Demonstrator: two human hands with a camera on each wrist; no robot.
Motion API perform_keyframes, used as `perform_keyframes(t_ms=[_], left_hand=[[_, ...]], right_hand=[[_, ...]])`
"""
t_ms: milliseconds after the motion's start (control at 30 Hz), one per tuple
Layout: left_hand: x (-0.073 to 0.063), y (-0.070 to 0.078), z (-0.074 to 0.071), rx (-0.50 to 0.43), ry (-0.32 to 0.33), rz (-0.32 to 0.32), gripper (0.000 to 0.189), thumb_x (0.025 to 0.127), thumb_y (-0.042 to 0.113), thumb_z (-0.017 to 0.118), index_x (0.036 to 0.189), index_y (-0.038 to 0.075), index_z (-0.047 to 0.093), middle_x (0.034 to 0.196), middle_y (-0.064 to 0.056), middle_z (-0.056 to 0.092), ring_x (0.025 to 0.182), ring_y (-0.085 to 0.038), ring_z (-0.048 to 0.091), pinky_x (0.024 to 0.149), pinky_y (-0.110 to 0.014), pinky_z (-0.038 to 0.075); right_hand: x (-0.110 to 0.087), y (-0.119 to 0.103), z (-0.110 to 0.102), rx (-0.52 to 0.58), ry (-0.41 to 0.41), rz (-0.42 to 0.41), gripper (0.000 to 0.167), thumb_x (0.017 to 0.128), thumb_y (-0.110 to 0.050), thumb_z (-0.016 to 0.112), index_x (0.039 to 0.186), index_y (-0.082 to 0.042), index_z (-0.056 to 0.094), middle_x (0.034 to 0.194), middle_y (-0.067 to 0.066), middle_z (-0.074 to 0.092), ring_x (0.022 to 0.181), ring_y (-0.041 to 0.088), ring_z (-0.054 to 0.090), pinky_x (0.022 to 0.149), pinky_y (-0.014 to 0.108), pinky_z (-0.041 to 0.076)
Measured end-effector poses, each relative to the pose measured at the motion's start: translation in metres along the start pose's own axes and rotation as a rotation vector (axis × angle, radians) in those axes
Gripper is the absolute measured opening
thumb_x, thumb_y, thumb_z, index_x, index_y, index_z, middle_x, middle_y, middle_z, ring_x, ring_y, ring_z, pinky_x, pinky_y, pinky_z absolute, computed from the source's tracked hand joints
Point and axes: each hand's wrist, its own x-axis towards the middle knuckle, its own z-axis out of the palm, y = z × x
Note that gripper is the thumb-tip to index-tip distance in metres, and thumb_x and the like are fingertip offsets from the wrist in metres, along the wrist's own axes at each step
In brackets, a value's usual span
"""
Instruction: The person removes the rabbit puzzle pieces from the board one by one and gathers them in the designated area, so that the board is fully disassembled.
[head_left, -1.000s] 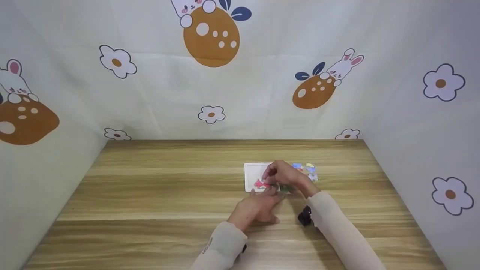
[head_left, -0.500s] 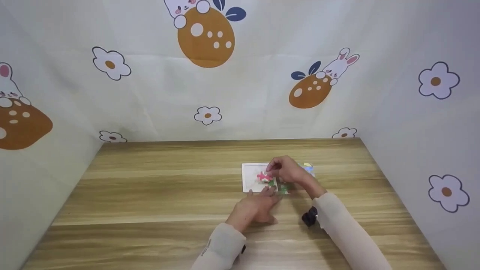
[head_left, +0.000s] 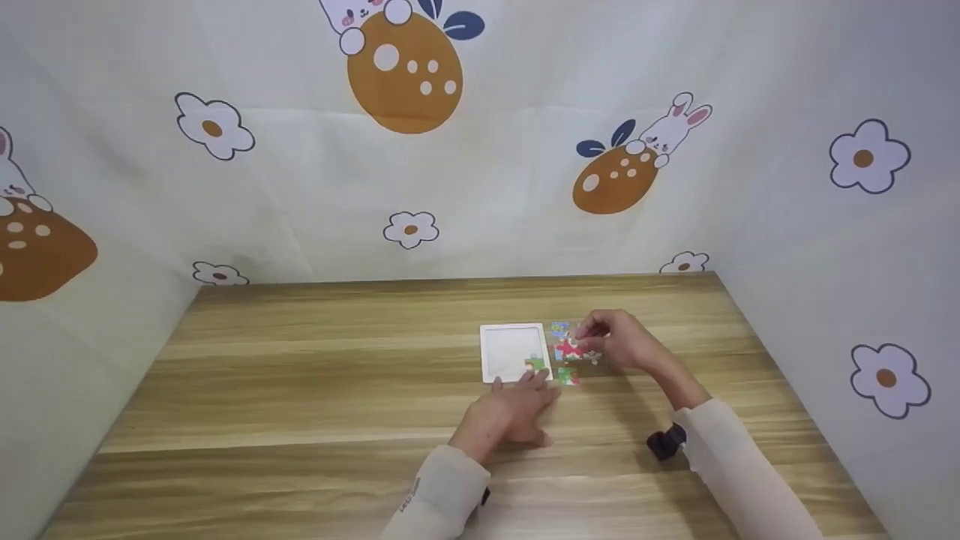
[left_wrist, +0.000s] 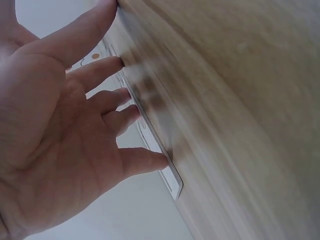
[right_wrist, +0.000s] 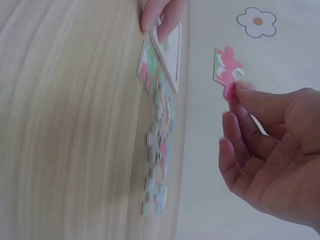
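My right hand (head_left: 619, 341) pinches a pink-red jigsaw piece (right_wrist: 227, 70) with white and green on it, between thumb and fingertips. In the right wrist view the piece stands well above the table. A white puzzle tray (head_left: 485, 352) lies flat, with a green jigsaw piece (head_left: 535, 363) in its near right corner. Along the tray's near edge rest the spread fingertips of my left hand (head_left: 510, 412), the palm raised off the wood. The left wrist view shows those fingers touching the tray's rim (left_wrist: 172, 182).
Loose jigsaw pieces lie right of the tray, among them a blue one (head_left: 559, 328) at the back and a green-red one (head_left: 568, 377) nearer. Several more show in the right wrist view (right_wrist: 160, 145). A patterned cloth (head_left: 315, 187) walls off the wooden table (head_left: 300, 390).
My right hand has lifted the pink-red jigsaw piece out of the tray and carried it right, over the loose pieces. The left hand has stayed at the tray's near edge.
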Motion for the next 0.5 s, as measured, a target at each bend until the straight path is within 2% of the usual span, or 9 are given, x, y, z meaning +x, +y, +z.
perform_keyframes(t_ms=[300, 500], left_hand=[[0.001, -0.001, 0.000, -0.009, -0.004, -0.012, 0.079, 0.088, 0.040, 0.075, 0.156, 0.026, 0.037, 0.169, 0.002, 0.019, 0.157, -0.019, 0.016, 0.125, -0.058, 0.018], [0.000, 0.000, 0.001, -0.018, -0.004, -0.014, 0.080, 0.087, 0.039, 0.076, 0.156, 0.026, 0.037, 0.169, 0.003, 0.020, 0.157, -0.019, 0.017, 0.125, -0.057, 0.017]], right_hand=[[-0.007, 0.022, -0.008, -0.060, -0.123, 0.003, 0.004, 0.090, 0.002, 0.068, 0.089, -0.001, 0.069, 0.089, 0.010, 0.069, 0.083, 0.014, 0.060, 0.077, 0.024, 0.050], [-0.008, 0.027, -0.011, -0.052, -0.186, 0.011, 0.004, 0.089, 0.001, 0.071, 0.089, 0.003, 0.067, 0.085, 0.010, 0.068, 0.078, 0.013, 0.056, 0.071, 0.023, 0.047]])
